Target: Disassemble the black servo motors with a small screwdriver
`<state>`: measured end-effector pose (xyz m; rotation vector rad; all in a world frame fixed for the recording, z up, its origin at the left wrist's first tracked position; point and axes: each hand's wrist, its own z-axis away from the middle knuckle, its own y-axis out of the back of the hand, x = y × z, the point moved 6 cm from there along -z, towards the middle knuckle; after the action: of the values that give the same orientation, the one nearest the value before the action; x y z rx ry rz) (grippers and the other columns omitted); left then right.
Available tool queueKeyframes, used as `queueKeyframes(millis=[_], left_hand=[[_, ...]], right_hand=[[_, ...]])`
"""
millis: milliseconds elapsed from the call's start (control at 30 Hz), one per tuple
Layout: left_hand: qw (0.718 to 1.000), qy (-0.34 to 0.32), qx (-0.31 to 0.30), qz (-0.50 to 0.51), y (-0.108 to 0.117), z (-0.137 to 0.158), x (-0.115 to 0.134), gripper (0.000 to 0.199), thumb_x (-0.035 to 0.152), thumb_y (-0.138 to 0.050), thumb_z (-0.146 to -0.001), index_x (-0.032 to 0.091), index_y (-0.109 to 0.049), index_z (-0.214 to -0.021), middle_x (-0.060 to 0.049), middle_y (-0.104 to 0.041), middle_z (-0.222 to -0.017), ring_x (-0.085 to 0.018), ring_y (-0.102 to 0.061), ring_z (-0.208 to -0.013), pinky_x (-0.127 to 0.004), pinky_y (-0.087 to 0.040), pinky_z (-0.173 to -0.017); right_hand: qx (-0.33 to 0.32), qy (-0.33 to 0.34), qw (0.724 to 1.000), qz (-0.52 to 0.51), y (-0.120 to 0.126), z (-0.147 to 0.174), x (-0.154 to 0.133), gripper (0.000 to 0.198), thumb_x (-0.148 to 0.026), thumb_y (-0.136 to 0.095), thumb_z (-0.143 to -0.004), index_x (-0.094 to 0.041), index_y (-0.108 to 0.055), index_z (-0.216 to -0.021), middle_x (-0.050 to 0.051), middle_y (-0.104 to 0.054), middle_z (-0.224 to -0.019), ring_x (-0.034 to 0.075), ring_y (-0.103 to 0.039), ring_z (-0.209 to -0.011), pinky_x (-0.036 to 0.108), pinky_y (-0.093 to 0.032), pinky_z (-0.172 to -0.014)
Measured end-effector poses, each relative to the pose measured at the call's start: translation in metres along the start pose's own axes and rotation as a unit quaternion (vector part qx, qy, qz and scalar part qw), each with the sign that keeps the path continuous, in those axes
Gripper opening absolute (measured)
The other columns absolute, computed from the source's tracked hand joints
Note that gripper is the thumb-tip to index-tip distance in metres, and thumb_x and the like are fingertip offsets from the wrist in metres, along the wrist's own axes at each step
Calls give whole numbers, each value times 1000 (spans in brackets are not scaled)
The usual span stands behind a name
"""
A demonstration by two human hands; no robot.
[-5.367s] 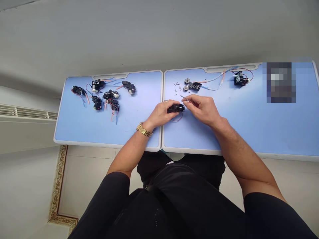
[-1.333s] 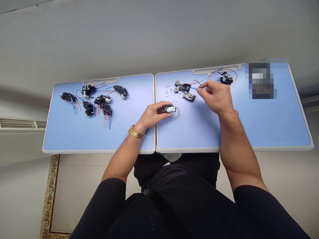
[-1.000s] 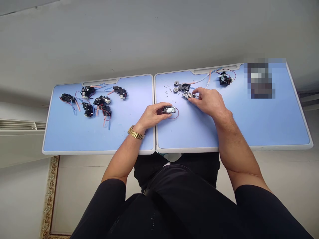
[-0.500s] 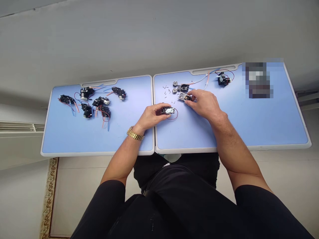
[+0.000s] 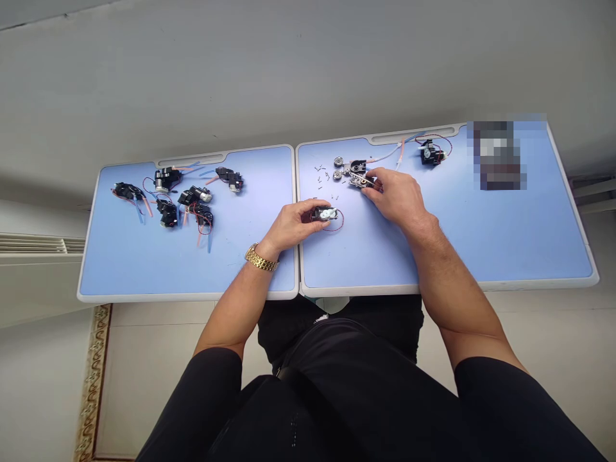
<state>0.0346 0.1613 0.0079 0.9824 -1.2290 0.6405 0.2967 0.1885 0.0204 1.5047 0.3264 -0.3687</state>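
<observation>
My left hand (image 5: 294, 224) is closed around a small black motor unit (image 5: 325, 213) with a white part on top and a thin red wire looping out beside it. Farther up the table, my right hand (image 5: 395, 194) pinches a black housing part (image 5: 360, 181) with metallic round pieces in it. Just behind that part lies another black piece (image 5: 357, 167) with a tube running from it. Two round metal-looking discs (image 5: 337, 168) sit at its left. Several tiny screws (image 5: 320, 177) are scattered between the discs and my left hand.
Several black motor assemblies (image 5: 195, 196) with red and blue tubes lie on the left table half (image 5: 135, 263). One more assembly (image 5: 433, 153) rests behind my right hand. A pixelated object (image 5: 498, 155) is at the far right. A seam (image 5: 297, 256) divides the two table halves.
My right hand has shifted the black housing part slightly right and back, closer to the other black piece. My left hand stays put with the motor unit.
</observation>
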Motion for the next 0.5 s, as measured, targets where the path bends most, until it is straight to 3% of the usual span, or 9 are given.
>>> queueKeyframes(millis=[500], left_hand=[[1000, 11, 2, 6, 1, 0, 2, 47, 40, -92, -88, 22, -84, -132, -9, -84, -121, -17, -74, -94, -36, -62, -92]], right_hand=[[24, 25, 999, -26, 1, 2, 1, 29, -26, -72, -94, -30, -74, -123, 9, -79, -129, 30, -69, -100, 42, -47, -84]])
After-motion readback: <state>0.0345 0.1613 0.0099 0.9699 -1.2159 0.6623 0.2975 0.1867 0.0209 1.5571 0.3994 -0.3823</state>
